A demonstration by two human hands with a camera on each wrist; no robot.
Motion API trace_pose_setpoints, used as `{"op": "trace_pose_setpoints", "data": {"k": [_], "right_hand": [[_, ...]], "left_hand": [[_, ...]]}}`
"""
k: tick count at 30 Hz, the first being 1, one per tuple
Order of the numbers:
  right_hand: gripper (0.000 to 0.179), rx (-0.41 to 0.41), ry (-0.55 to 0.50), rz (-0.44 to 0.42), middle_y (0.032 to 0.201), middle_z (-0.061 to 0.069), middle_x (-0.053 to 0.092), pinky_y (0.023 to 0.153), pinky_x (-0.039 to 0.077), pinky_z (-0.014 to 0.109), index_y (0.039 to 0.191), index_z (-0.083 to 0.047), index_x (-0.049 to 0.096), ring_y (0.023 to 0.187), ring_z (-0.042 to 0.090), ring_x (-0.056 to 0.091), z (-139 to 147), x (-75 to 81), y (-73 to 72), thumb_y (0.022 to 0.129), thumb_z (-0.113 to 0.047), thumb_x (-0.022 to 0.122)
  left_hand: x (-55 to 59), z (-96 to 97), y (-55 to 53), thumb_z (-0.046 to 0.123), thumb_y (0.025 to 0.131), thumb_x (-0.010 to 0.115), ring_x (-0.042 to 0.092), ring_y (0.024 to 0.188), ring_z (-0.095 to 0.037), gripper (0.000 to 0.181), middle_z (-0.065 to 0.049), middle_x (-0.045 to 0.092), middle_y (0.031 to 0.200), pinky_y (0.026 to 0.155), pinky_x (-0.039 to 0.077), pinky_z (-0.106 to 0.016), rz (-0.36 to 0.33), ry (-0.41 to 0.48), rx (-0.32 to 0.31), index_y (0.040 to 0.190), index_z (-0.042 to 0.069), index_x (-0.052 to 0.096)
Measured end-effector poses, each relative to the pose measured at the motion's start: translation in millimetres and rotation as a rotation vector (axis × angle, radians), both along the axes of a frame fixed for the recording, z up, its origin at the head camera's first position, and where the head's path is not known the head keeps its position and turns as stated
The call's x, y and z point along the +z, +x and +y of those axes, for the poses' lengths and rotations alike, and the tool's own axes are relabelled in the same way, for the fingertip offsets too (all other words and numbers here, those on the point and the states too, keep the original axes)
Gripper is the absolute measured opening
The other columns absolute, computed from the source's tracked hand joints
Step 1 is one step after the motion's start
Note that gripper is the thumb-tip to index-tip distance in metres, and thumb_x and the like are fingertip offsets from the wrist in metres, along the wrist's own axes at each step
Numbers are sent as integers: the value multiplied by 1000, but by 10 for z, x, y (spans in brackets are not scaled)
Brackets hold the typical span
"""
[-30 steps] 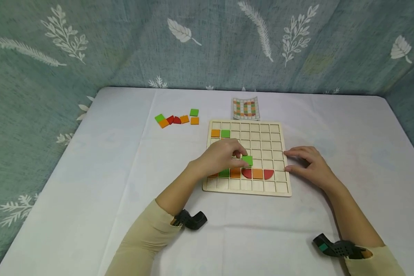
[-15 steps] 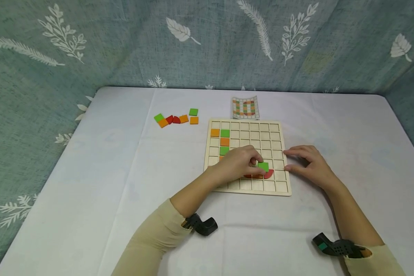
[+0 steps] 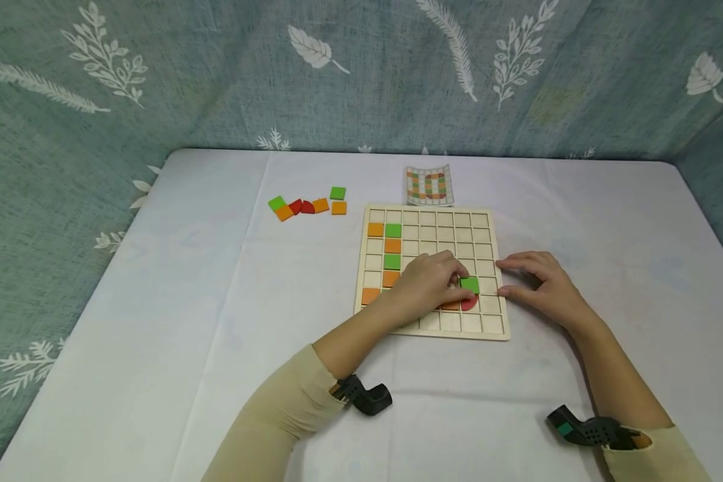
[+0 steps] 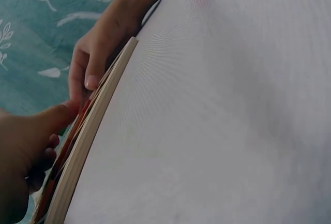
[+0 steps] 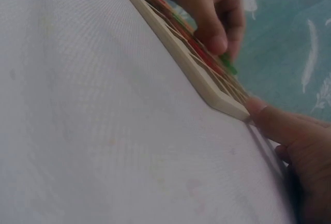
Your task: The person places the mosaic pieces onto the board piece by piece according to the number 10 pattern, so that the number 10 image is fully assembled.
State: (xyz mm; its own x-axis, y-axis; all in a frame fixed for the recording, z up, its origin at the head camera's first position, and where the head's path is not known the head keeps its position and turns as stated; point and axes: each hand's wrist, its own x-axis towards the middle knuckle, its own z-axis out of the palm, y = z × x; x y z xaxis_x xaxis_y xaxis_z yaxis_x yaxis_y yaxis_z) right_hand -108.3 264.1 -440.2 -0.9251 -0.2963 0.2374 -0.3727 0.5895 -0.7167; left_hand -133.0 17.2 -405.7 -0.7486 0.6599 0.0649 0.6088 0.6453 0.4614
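I'm seeing the wooden grid board [image 3: 480, 235] carrying orange tiles [image 3: 392, 246], green tiles [image 3: 392, 262] and a red piece [image 3: 469, 304] in its cells. The green square [image 3: 470, 286] is lying over the cell just beyond the red piece, its equal-looking sides roughly following the grid; I can't tell if it's seating. The left hand's [image 3: 430, 281] fingers are pinching it, while the right hand's [image 3: 540, 286] are staying apart, touching the board's right edge.

Lil green square tile [image 3: 470, 285], pinched in left hand [image 3: 429, 282], over pale wooden grid board [image 3: 481, 235], touched at edge by right hand [image 3: 552, 288]
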Motion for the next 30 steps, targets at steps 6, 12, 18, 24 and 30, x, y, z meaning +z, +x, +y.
{"op": "trace_pose_setpoints", "data": {"k": [6,12,18,24,30], "right_hand": [[43,1,-7,-5,113,11,60,91,27,24,113,-6,68,109,3,40,-1,-4,-4,72,-6,81],[43,-7,10,-9,114,10,60,91,27,25,114,-7,68,110,4,39,1,-8,-6,73,-8,80],[44,-3,7,9,114,11,60,90,27,24,113,-6,68,110,2,39,17,-5,-12,71,-6,81],[43,-10,20,7,114,10,59,90,27,24,113,-6,68,110,3,39,23,-7,-13,72,-7,81],[42,-1,-2,-1,113,11,60,90,27,27,113,-6,68,109,4,39,0,-12,4,73,-6,80]], "left_hand": [[-42,19,-23,54,78,69,49,77,-3,40,13,58,82,74,35,-23,63,-44,54,103,22,72],[-51,-1,-35,54,78,69,46,79,-6,40,13,55,80,75,34,-25,25,-20,68,103,24,72],[-56,10,-53,54,78,69,47,86,-8,36,12,60,93,78,34,-26,23,-12,87,103,28,73],[-46,6,-67,53,78,69,48,88,-8,36,10,61,97,78,35,-27,20,2,92,104,28,73],[27,-96,-133,47,75,75,50,87,-8,37,10,61,90,81,36,-26,-133,144,122,105,24,73]]}}
